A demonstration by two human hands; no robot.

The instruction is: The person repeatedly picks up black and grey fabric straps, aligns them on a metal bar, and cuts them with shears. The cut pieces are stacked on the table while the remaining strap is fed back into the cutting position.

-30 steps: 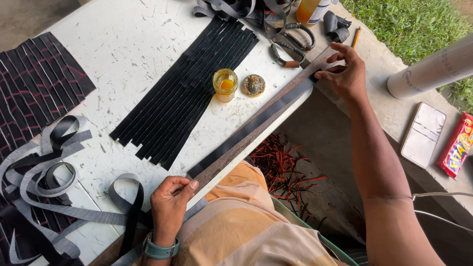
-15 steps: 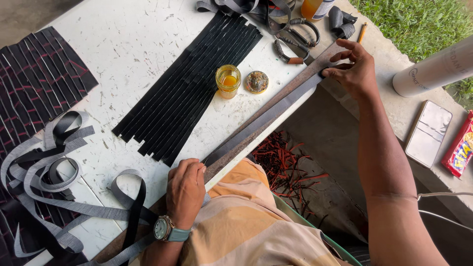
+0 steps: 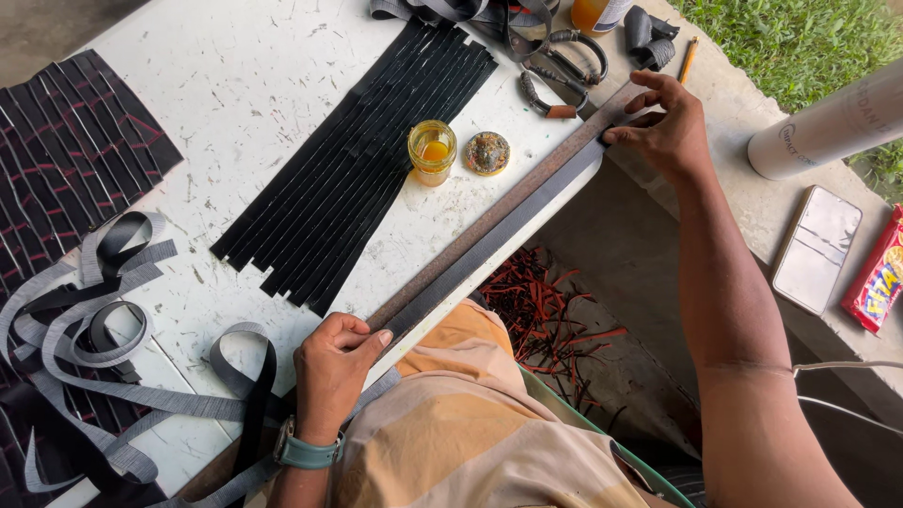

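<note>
Since the earlier frame, little is changed: left hand point(image 3: 334, 372) is kept on the near end of the long strip, right hand point(image 3: 663, 127) on the far end.

- Long dark strip point(image 3: 499, 240): laid diagonally along the table edge, stretched between both hands; apparently held taut and flat so that it stays aligned with the edge.
- Left hand: curled, thumb and fingers pinched on the strip's near end, pressed against the white table point(image 3: 235, 85).
- Right hand: fingers spread and bent, fingertips pressed down on the far end; anchoring is judged the purpose.
- Row of black cut strips point(image 3: 357, 169): laid side by side, between the hands, farther onto the table.
- Glass jar of amber liquid point(image 3: 432, 150) and its round lid point(image 3: 487, 152): just beyond the strip's middle, within reach.
- Grey webbing loops point(image 3: 103, 329): left of the left hand.
- Scissors point(image 3: 560, 71): just left of the right hand.
- Phone point(image 3: 815, 248), white tube point(image 3: 828, 122): right of the right forearm.
</note>
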